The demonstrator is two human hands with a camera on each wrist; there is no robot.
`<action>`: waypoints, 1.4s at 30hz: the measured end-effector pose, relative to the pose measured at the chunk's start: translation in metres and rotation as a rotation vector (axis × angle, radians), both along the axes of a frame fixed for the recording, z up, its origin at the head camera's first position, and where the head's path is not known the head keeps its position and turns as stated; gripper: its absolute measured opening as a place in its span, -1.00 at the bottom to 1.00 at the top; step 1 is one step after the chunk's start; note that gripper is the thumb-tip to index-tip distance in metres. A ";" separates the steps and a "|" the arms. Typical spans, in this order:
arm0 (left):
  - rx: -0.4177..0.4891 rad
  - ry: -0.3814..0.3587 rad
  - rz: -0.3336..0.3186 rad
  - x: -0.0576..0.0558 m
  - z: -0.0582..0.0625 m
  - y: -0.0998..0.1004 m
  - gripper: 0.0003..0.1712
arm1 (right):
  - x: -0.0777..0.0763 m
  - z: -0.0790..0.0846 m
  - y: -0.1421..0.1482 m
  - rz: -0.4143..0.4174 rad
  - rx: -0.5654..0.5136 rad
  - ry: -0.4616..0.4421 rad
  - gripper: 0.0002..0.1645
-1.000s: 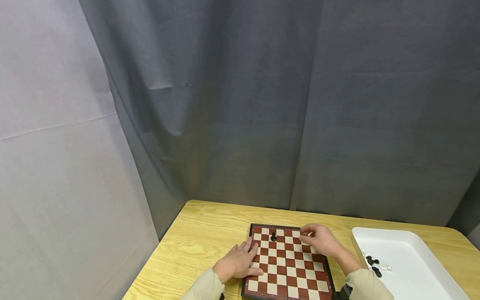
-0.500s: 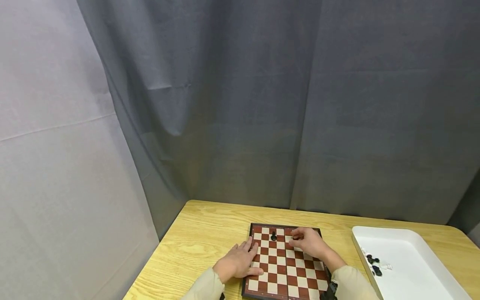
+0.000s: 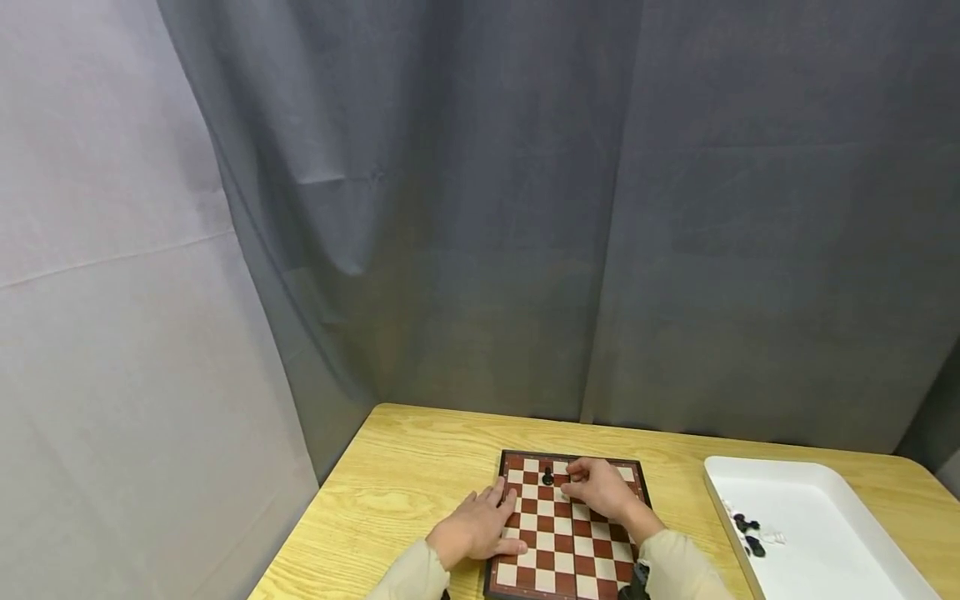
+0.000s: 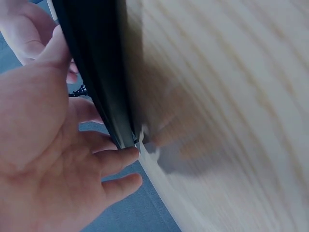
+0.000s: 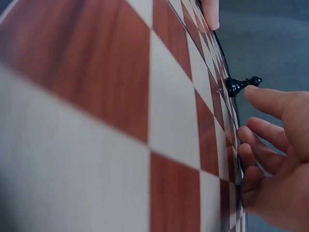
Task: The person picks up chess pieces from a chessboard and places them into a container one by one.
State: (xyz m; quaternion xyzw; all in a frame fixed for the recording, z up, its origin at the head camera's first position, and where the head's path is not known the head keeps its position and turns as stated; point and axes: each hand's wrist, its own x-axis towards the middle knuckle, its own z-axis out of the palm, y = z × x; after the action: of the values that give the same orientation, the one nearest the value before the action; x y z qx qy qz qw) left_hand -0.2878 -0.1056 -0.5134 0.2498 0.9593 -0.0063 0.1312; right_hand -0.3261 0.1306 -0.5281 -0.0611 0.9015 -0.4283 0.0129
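Note:
My left hand (image 3: 477, 521) lies with fingers spread over the left edge of the red-and-cream chessboard (image 3: 545, 577). In the left wrist view the same hand (image 4: 63, 130) sits against the board's dark side edge. A black chess piece (image 3: 547, 477) stands upright near the board's far edge, left of the fold. My right hand (image 3: 600, 487) is just right of it, over the fold, with bent fingers. In the right wrist view, the thumb tip overlaps the black chess piece (image 5: 236, 87); contact is unclear. Whether anything is pinched between the right fingertips is hidden.
On the right of the wooden table (image 3: 420, 454) stands a white tray (image 3: 832, 533). Several black pieces (image 3: 753, 546) and some whitish ones (image 3: 774, 538) lie near its left wall. A grey curtain (image 3: 480, 250) hangs behind the table, with a pale one on the left.
My right hand has moved left across the far part of the chessboard, from its right side to the fold near the standing black piece. The left hand has stayed in place.

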 end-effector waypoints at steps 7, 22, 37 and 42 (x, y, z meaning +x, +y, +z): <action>0.002 0.009 -0.013 -0.001 -0.003 -0.001 -0.01 | -0.005 -0.007 -0.008 -0.028 0.007 0.049 -0.62; -0.005 -0.003 -0.007 -0.003 -0.002 -0.001 0.00 | -0.007 -0.004 -0.021 -0.021 0.156 0.132 -0.68; -0.015 -0.016 -0.028 -0.003 0.000 0.002 -0.03 | -0.007 -0.006 -0.026 -0.034 0.246 0.140 -0.67; -0.012 -0.002 -0.028 -0.005 -0.001 0.003 -0.02 | -0.008 -0.006 -0.024 -0.042 0.243 0.147 -0.72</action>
State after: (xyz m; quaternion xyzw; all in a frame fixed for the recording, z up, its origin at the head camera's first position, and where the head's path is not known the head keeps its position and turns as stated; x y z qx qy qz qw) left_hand -0.2932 -0.1029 -0.5149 0.2623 0.9556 -0.0138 0.1337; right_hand -0.3343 0.1069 -0.5346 -0.0712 0.9463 -0.3105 -0.0548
